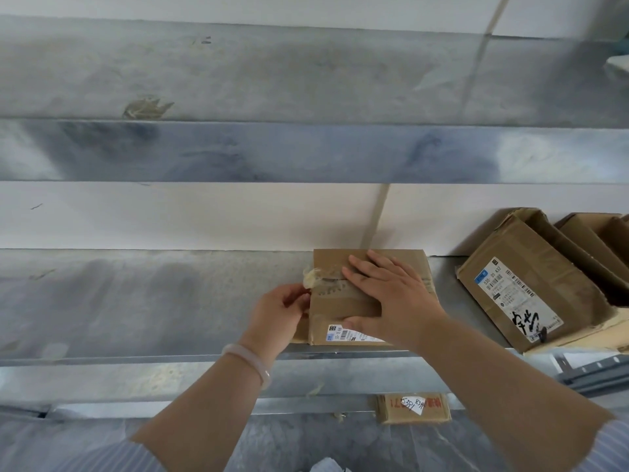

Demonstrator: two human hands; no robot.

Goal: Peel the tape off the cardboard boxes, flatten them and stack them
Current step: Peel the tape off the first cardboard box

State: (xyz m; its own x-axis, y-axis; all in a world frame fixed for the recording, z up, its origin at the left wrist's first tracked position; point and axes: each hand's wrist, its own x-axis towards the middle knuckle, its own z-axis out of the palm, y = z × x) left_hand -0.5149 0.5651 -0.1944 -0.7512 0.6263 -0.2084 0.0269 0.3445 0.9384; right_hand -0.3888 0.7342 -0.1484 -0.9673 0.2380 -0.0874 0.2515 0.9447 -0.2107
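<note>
Hands do two jobs here. The right hand (391, 298) lies flat and spread on the box (333, 304), likely to keep it from sliding. The left hand (282, 311) pinches the tape (311, 278) at the box's left edge, where a loose bit is bunched up, so it looks ready to pull. The box sits on the shelf (153, 301), against the wall (204, 216). More boxes (520, 287) wait to the right, open and not yet flat. A flat card (413, 407) lies on the level below.
</note>
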